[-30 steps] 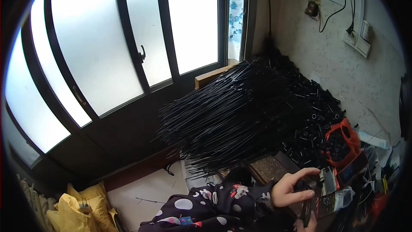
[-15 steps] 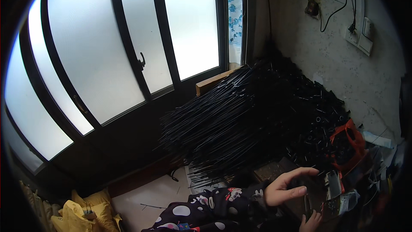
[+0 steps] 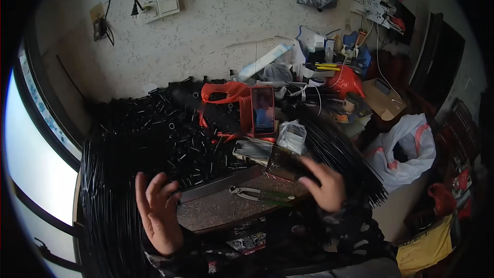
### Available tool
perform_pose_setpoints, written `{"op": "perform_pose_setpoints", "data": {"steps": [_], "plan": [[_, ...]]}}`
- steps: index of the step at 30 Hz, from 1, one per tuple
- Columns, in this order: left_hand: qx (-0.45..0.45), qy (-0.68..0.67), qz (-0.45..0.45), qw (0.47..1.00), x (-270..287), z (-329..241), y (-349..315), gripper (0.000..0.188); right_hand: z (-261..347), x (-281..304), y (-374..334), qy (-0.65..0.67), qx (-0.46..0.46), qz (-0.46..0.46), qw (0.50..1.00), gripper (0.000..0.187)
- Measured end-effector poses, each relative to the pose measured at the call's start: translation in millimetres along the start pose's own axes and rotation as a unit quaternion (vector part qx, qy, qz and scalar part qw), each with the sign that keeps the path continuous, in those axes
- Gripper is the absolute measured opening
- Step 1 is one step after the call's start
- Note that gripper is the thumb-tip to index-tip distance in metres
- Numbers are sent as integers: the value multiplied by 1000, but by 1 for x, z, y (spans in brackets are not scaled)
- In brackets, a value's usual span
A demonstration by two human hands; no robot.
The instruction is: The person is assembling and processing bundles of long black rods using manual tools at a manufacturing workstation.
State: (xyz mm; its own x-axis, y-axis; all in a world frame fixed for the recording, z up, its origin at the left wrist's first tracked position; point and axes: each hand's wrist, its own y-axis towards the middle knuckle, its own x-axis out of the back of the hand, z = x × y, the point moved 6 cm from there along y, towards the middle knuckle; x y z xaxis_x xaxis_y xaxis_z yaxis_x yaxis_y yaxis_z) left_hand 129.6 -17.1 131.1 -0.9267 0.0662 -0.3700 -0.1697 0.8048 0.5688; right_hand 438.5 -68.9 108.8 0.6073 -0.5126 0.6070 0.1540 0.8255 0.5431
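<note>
My left hand [image 3: 160,216] is raised with its fingers apart and holds nothing, between a thick bundle of long black rods [image 3: 105,195] and the work board [image 3: 206,213]. My right hand [image 3: 329,188] is also open, thumb and fingers apart, close to a small dark box [image 3: 282,163]. Some blur softens its fingertips. Between the hands, pincers with green handles [image 3: 257,194] lie on the board. Beyond them spreads a heap of small black parts [image 3: 180,139]. A phone with a lit screen [image 3: 263,110] leans upright against a red plastic bag [image 3: 221,93].
More black rods [image 3: 334,149] lie to the right. A clear plastic packet [image 3: 292,136] sits behind the dark box. Further right are a white plastic bag [image 3: 401,149], a cardboard box [image 3: 383,100] and a yellow sack [image 3: 427,247]. Clutter lines the wall.
My view has swung from the window to the right, onto the board and wall. The hands, close together at the lower right before, now show well apart on either side of the board.
</note>
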Motion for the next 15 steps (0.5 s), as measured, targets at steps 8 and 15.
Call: {"op": "perform_pose_setpoints", "data": {"steps": [8,15], "plan": [[107,20,410,906,-31,39,-52,37,-227,59,-1,-304,-185,18,934,46],[-46,194,489,849,-69,31,-62,39,-85,10,-3,-216,84,-30,972,31]]}}
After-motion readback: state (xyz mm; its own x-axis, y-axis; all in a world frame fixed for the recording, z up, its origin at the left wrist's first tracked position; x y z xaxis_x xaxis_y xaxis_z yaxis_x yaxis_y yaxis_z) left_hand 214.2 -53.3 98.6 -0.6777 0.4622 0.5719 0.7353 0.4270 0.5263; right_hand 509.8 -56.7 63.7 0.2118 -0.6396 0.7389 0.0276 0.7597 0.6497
